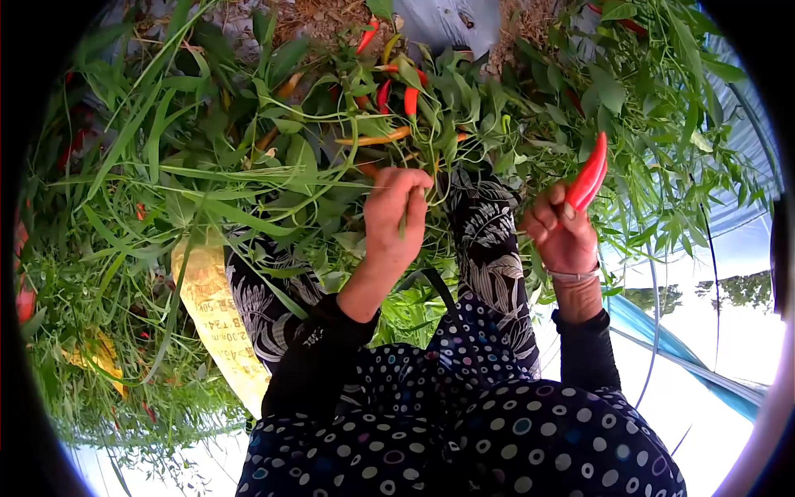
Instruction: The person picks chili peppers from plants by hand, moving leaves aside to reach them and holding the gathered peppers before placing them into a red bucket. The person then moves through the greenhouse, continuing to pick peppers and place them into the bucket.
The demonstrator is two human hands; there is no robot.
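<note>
At the broad lower end of a red chilli (590, 178), the fingers (542, 217) of the right hand (567, 236) are curled in and closed, gripping it with the thumb pressed alongside. This red chilli, the landmark for all that follows, stands out beyond the hand, its long axis slanting a little to the right and its narrow tip pointing away from the person's body. Just below its base, a pale band (573, 275) circles the wrist, with a dark sleeve (590, 352) further back.

Left of the red chilli, and slightly nearer the body, is the left hand (391, 217). Its fingers are bent inward, thumb and forefinger close together; I cannot tell whether they have hold of anything. Leaves and thin stems of the chilli plant (464, 91) surround it.

Further left and ahead of the red chilli, an orange chilli (377, 138) lies nearly crosswise, while a plump red one (411, 102) hangs close by. Well to its left and towards the body is a printed yellow sack (228, 331), beside a leafy-patterned trouser leg (269, 290). Behind the red chilli, nearest the body, spreads a spotted dark garment (530, 431); to its right is pale blue sheeting (737, 128)
</note>
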